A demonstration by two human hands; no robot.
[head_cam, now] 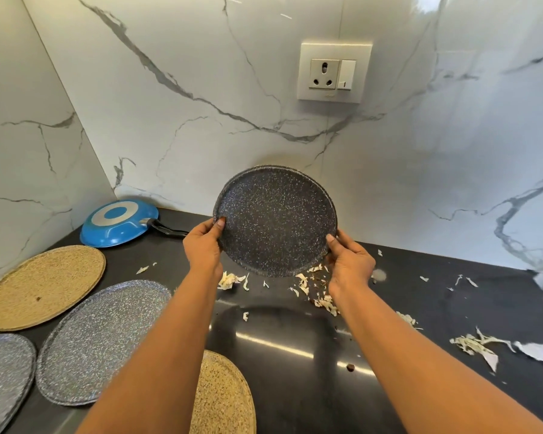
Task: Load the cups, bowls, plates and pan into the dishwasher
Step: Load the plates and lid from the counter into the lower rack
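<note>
One head-worn camera looks forward and down, close over the black counter (pixel 295 355) (marble wall (pixel 201 104) just behind).

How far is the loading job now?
Nothing visibly loaded; no dishwasher is in view. In hand: both hands, left and right, hold a dark speckled plate tilted above the counter. Left: four plates and the overturned blue pan.

Black glossy countertop (pixel 295 346) bears: an upturned blue pan (pixel 116 223) in the back left corner, two tan speckled plates (pixel 41 285) (pixel 223 399), two grey speckled plates (pixel 101 339) (pixel 3 377) at left, and pale food scraps (pixel 323 300) scattered centre and right.
</note>
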